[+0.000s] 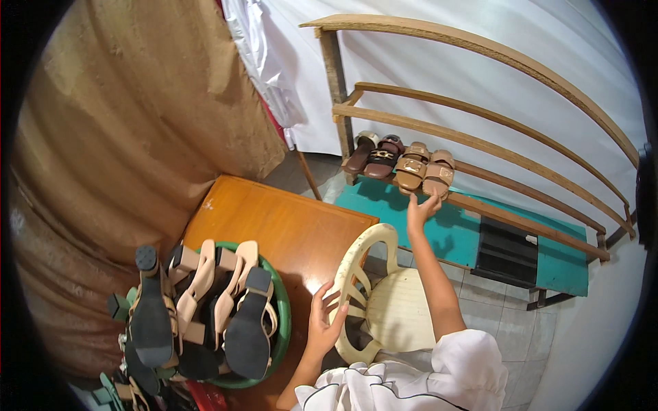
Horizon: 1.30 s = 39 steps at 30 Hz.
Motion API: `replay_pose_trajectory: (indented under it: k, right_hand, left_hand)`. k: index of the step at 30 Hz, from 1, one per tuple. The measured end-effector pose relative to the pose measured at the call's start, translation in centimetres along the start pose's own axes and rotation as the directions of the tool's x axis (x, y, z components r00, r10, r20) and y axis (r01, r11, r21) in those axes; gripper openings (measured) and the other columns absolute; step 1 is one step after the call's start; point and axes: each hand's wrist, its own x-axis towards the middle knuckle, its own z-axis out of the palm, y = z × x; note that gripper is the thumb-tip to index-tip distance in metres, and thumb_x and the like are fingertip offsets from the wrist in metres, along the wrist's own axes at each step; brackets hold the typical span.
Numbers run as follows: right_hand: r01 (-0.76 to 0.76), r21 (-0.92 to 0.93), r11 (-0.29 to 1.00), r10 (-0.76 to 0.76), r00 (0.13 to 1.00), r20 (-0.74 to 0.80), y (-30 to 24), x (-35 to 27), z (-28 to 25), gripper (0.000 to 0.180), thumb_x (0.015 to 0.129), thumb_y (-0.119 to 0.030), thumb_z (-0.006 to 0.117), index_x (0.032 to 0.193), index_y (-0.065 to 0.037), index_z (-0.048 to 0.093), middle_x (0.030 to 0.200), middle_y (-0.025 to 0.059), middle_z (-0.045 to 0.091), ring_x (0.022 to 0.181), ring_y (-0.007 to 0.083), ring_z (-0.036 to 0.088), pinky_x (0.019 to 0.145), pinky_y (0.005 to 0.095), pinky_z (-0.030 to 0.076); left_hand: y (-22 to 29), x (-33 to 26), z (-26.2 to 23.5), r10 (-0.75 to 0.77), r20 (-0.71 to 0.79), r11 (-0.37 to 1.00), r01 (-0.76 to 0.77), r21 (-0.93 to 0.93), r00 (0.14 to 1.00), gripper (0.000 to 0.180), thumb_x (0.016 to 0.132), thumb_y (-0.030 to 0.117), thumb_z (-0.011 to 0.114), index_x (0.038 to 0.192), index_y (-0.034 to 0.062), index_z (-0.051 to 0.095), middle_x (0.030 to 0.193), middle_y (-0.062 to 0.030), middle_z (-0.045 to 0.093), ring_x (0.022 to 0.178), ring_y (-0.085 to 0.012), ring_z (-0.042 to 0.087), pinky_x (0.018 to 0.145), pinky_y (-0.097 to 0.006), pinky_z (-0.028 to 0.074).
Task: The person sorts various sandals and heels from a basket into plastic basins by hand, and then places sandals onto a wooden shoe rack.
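My right hand (423,211) reaches to the front of the wooden rack, its fingertips at the toe of a light tan slide sandal (439,177). Its thumb stands apart from the fingers, below the neighbouring brown sandal with a buckle (411,171). To the left of these stand a dark sandal with a gold chain trim (384,159) and a dark brown sandal with a pale strap (361,154). My left hand (325,320) is open, fingers spread, beside the back of the cream plastic chair (349,274); whether it touches the chair I cannot tell.
A green tub (281,322) heaped with heeled sandals (250,329) stands at the lower left by an orange-brown wooden table (274,212). The slatted wooden rack (480,123) stands over a teal board (462,236) with a black panel (507,250). Brown cloth (137,103) hangs on the left.
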Motion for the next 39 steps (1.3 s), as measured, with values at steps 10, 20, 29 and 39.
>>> replay_pose_trajectory:
  k: [10, 20, 29, 39]
  right_hand:
    - [0.263, 0.533, 0.804, -0.467, 0.834, 0.293, -20.9, -16.3, -4.4, 0.06, 0.073, -0.008, 0.059, 0.123, -0.001, 0.028, 0.124, 0.0164, 0.026, 0.119, 0.0297, 0.02, 0.099, 0.0419, 0.015]
    - [0.039, 0.857, 0.514, -0.739, 0.528, 0.419, -32.4, -32.0, -11.2, 0.06, 0.072, -0.006, 0.059, 0.123, 0.0, 0.028, 0.125, 0.0169, 0.021, 0.119, 0.0291, 0.021, 0.1, 0.0393, 0.015]
    - [-0.209, 0.939, 0.272, -0.892, 0.31, 0.327, -33.6, -43.1, -18.6, 0.05, 0.071, -0.002, 0.056, 0.116, -0.002, 0.036, 0.123, 0.0164, 0.022, 0.121, 0.0324, 0.02, 0.101, 0.0429, 0.015]
    - [-0.37, 0.904, 0.215, -0.974, -0.009, 0.228, -35.2, -50.0, -22.5, 0.042, 0.07, 0.0, 0.059, 0.109, -0.004, 0.044, 0.117, 0.0186, 0.03, 0.114, 0.0347, 0.033, 0.095, 0.0431, 0.03]
  left_hand:
    - [7.2, -7.7, -6.5, 0.216, -0.238, 0.976, -0.209, 0.054, 0.947, 0.051, 0.079, -0.001, 0.052, 0.125, 0.002, 0.031, 0.129, -0.0117, 0.033, 0.113, -0.0224, 0.043, 0.092, -0.032, 0.034]
    - [12.5, -19.0, -14.2, 0.442, -0.533, 0.896, -0.383, 0.225, 0.721, 0.051, 0.076, -0.002, 0.052, 0.124, 0.0011, 0.033, 0.129, -0.0147, 0.033, 0.113, -0.0226, 0.043, 0.092, -0.033, 0.035]
    - [12.2, -29.5, -17.9, 0.498, -0.739, 0.852, -0.418, 0.317, 0.454, 0.046, 0.079, 0.001, 0.051, 0.122, 0.0001, 0.034, 0.125, -0.0132, 0.038, 0.113, -0.0211, 0.042, 0.094, -0.032, 0.033]
    - [12.5, -37.9, -20.5, 0.645, -0.764, 0.714, -0.371, 0.594, 0.017, 0.033, 0.081, 0.001, 0.047, 0.113, -0.0028, 0.039, 0.106, -0.0149, 0.05, 0.102, -0.0216, 0.05, 0.088, -0.033, 0.039]
